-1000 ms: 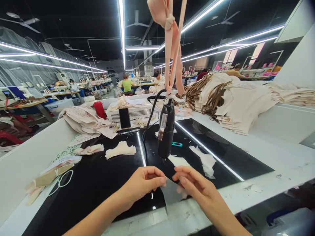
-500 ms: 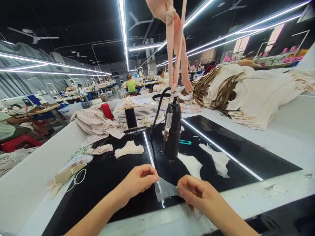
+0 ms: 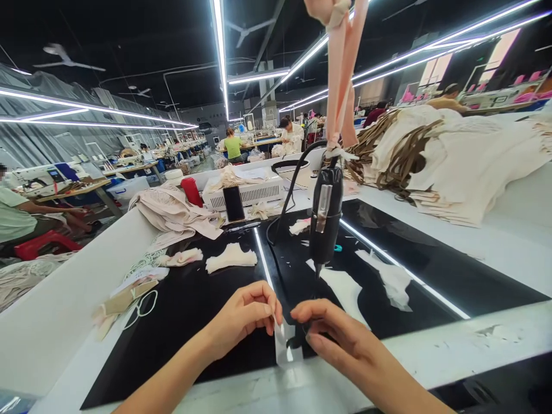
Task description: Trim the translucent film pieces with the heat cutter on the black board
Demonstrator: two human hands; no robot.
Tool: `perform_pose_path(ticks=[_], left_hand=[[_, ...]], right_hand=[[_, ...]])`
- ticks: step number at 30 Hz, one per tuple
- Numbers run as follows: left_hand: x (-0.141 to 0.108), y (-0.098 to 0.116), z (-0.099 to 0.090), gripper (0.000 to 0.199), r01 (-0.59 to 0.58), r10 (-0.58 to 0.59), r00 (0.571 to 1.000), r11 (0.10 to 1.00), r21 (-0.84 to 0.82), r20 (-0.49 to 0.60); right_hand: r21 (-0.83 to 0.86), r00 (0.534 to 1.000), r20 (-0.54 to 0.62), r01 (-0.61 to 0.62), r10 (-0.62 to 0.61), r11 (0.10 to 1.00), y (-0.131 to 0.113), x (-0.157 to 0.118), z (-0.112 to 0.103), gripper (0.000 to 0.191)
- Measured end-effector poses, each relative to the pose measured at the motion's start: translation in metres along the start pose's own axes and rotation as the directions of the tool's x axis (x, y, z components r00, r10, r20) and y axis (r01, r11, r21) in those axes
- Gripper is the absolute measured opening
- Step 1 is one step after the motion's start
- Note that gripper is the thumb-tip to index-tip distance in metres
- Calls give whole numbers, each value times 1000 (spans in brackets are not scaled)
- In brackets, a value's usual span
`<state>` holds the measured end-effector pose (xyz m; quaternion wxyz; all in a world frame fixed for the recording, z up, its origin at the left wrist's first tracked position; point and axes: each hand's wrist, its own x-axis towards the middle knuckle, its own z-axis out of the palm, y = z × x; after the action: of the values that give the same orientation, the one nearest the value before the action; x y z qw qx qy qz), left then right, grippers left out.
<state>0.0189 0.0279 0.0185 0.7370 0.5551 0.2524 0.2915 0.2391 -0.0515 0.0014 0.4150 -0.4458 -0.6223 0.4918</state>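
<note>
My left hand (image 3: pixel 241 316) pinches a thin translucent sheet (image 3: pixel 282 349) between thumb and fingertips near the front edge of the black work surface (image 3: pixel 181 339). The sheet hangs down from those fingers and has a cut-out shape. Just right of it, my right hand (image 3: pixel 345 339) is open, its thumb and fingers apart with nothing seen between them. Beyond the right hand, a black cylindrical tool with a narrow tip (image 3: pixel 326 221) hangs on pink fabric strips (image 3: pixel 338 80). White cut pieces lie around: one to the left (image 3: pixel 230 259), one behind my right hand (image 3: pixel 345 292), another farther right (image 3: pixel 390 282).
A phone (image 3: pixel 234 204) leans on a white vented box (image 3: pixel 267 195). Fabric heaps lie left (image 3: pixel 172 210) and right (image 3: pixel 466 167). A black cable (image 3: pixel 288 201) loops by the tool, near a small teal item (image 3: pixel 338 248). Other people sit at sewing tables behind.
My right hand has let go of the translucent sheet and its fingers have spread. The sheet now hangs from my left hand only. The hanging tool appears farther right as the view shifts.
</note>
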Motion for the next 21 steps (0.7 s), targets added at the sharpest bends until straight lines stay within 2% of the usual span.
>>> perform_pose_path(ticks=[2,5,9,14,18,19,21], left_hand=[[-1,0,0,24,-20,22,999,999,-37,45],[0,-1,0,27,-24,25,998,999,-31,49],[2,-2,-3,31,-6,8,1000,995,103,-21],[2,-5,-16,29,-19,77,986,933,360,-147],[-1,-9,-21,20,-43,178,969,807,588,-173],[-3,-10,-22,17,-66,215,966,739,671,-142],[-6,-12,-22,15,-129,286,958,508,852,-25]], right_hand=[[-60,1000,-10,22,-23,998,3,2,1,30],[-157,999,45,35,-28,987,8,6,6,26],[-275,1000,23,-8,15,961,13,10,13,15],[-432,999,-25,29,-44,901,20,16,13,17],[-636,987,36,145,-158,758,24,22,14,18],[-687,982,57,170,-181,706,24,23,14,18],[-767,975,75,191,-211,612,21,23,14,17]])
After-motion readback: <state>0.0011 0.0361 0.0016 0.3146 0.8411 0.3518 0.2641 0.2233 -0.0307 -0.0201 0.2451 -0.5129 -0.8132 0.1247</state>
